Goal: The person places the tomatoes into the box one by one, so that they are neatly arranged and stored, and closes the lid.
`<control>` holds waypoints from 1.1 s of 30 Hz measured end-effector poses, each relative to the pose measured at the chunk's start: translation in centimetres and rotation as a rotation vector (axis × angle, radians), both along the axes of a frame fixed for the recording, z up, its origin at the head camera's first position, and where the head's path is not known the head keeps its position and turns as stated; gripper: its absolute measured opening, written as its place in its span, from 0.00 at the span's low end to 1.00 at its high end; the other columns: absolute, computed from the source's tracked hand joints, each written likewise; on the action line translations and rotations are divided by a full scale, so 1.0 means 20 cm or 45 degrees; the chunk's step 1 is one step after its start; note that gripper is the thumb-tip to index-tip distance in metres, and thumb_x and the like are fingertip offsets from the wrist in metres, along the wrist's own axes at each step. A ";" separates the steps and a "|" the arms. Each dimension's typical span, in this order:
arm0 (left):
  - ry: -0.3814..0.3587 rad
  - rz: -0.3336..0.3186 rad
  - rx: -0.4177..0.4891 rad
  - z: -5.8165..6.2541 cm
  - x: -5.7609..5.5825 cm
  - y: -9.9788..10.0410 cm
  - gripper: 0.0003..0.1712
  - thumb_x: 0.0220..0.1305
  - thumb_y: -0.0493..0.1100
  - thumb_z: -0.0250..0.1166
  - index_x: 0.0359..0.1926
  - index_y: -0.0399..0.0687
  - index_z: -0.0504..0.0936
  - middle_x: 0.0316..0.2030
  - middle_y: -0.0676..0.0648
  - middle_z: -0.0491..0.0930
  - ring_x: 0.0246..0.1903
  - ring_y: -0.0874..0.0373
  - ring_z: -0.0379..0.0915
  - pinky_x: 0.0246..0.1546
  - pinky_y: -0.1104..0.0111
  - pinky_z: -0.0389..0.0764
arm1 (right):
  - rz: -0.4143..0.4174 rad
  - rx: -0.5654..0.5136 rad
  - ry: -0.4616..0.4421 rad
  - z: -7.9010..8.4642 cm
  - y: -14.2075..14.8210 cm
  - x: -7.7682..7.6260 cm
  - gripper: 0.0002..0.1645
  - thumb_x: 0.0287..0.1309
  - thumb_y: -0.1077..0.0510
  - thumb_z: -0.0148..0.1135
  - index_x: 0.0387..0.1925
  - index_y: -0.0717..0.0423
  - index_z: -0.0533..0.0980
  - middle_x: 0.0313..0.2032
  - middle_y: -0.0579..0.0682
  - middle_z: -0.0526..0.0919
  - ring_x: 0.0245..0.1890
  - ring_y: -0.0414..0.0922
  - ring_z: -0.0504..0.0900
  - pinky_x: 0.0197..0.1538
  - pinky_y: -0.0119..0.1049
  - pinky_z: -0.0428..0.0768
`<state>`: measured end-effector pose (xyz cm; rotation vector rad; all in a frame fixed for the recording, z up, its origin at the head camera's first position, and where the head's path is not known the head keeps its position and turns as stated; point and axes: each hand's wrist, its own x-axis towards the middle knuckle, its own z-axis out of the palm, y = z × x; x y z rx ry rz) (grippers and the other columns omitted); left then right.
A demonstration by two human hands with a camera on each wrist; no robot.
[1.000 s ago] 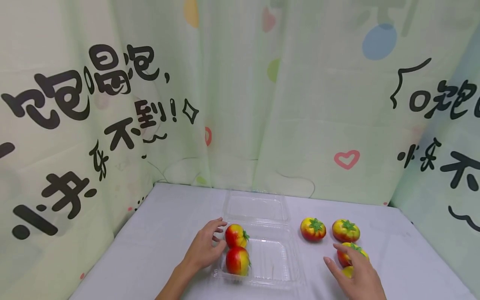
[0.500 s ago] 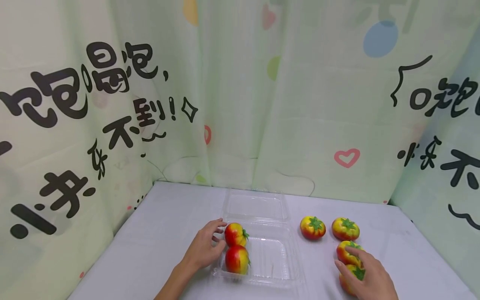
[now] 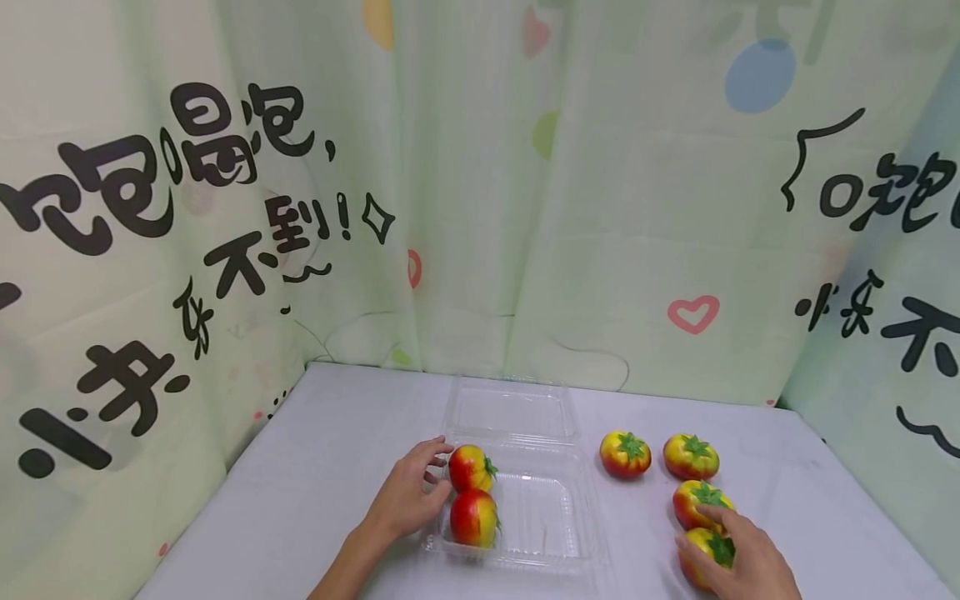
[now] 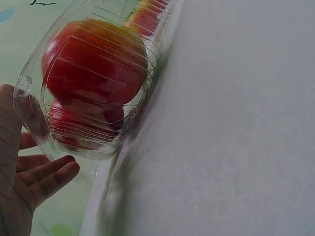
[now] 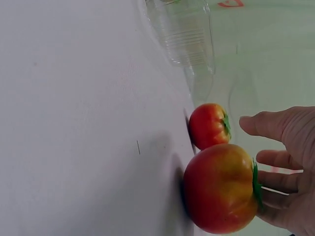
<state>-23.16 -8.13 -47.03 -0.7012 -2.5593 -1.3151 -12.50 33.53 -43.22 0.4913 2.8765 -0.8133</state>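
Observation:
A clear plastic clamshell box stands with its lid folded back. Two red-and-yellow tomatoes lie along its left side, a far one and a near one. My left hand is at the box's left edge, fingers loosely extended; the left wrist view has its thumb seen through the rim. On the right, my right hand reaches over the nearest loose tomato, partly covering it. In the right wrist view its thumb is apart from that tomato, and its fingers extend behind the green stem.
Three more tomatoes sit right of the box: one at the back left, one at the back right, and one directly behind the nearest. A white-covered table carries everything. A printed curtain surrounds it.
My right hand has shifted slightly right and closer to the nearest tomato, which was mostly hidden before and now shows more. The left hand and the box have kept their places.

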 end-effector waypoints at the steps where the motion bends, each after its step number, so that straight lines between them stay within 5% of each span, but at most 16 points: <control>1: 0.002 -0.002 0.001 0.00 0.00 0.00 0.26 0.61 0.36 0.67 0.61 0.38 0.78 0.65 0.35 0.74 0.50 0.49 0.81 0.47 0.64 0.87 | 0.003 -0.003 -0.011 -0.01 0.01 0.00 0.59 0.55 0.27 0.66 0.70 0.68 0.64 0.62 0.75 0.68 0.54 0.67 0.70 0.60 0.72 0.71; 16: -0.009 0.011 -0.007 0.00 0.00 0.01 0.25 0.61 0.36 0.67 0.60 0.40 0.79 0.65 0.36 0.74 0.50 0.48 0.81 0.46 0.64 0.87 | 0.088 0.055 -0.046 -0.09 0.08 0.00 0.61 0.45 0.31 0.75 0.66 0.71 0.67 0.56 0.73 0.72 0.47 0.60 0.73 0.55 0.64 0.78; 33: -0.030 0.011 -0.027 0.01 0.00 0.01 0.24 0.60 0.36 0.67 0.59 0.41 0.79 0.66 0.35 0.74 0.50 0.48 0.81 0.46 0.63 0.88 | 0.105 0.125 -0.014 -0.08 0.07 -0.01 0.64 0.42 0.22 0.70 0.64 0.69 0.71 0.55 0.71 0.75 0.47 0.60 0.75 0.54 0.65 0.78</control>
